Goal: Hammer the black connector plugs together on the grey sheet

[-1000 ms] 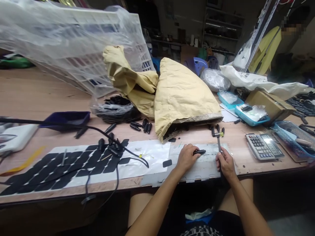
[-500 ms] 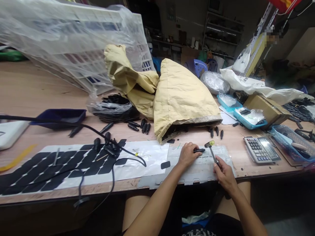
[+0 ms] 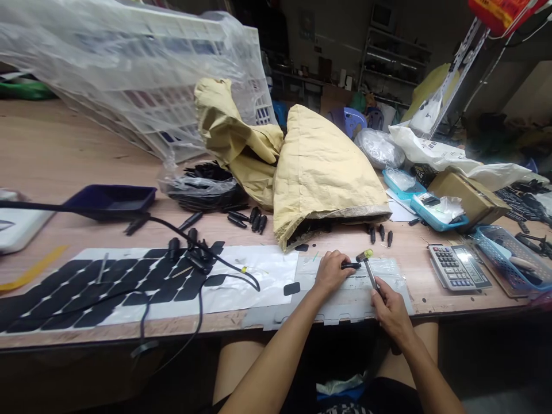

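My left hand (image 3: 330, 270) pinches a small black connector (image 3: 350, 265) flat against a grey work mat (image 3: 345, 299) at the table's front edge. My right hand (image 3: 389, 311) grips the handle of a small hammer (image 3: 367, 264), whose yellow-tipped head rests just right of the connector's end. A few loose black connectors (image 3: 380, 233) lie beyond the mat. More of them spill from the mouth of a tan paper sack (image 3: 321, 169) behind my hands.
A flexible black solar panel (image 3: 107, 287) with black cables lies to the left. A dark blue tray (image 3: 110, 199), a bag of black parts (image 3: 202, 187) and a plastic-wrapped white crate (image 3: 142, 80) stand behind it. At right: a calculator (image 3: 457, 265), blue baskets (image 3: 509, 259), a cardboard box (image 3: 468, 192).
The hammer, upright a second ago, has swung down and left so its head is at the connector's end. My left hand keeps holding the connector in place.
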